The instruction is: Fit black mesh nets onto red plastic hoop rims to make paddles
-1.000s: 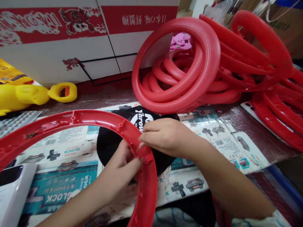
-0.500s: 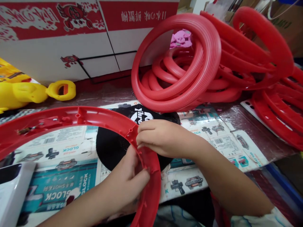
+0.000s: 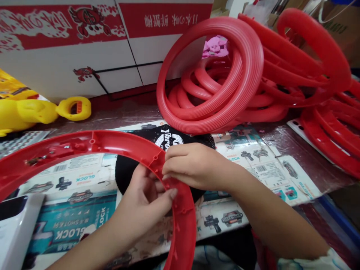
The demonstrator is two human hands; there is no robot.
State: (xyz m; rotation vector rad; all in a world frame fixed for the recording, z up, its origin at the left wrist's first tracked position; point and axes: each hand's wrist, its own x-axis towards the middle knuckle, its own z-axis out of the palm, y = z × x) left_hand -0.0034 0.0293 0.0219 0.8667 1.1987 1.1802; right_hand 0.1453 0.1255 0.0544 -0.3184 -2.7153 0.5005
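A large red plastic ring, its hollow ribbed side facing up, spans the left and middle of the view and runs off the lower edge. Small fittings with metal bits sit in its channel at the left. My left hand grips the ring's inner edge, thumb over the channel and fingers below. On the same stretch of ring, my right hand has its fingers closed at the channel; whether something small is pinched there is hidden. Beneath the ring lies a round black mesh cloth with white lettering.
Ribbed red rings are piled at the back, with more red ring pieces at the right. White-and-red cartons stand behind. Yellow toy parts lie at the left, above a white box. Printed cardboard covers the table.
The ring has turned and shifted slightly right and down at the near side. My left hand has slid along it, its fingers now showing more under the edge. My right hand stays nearly in place.
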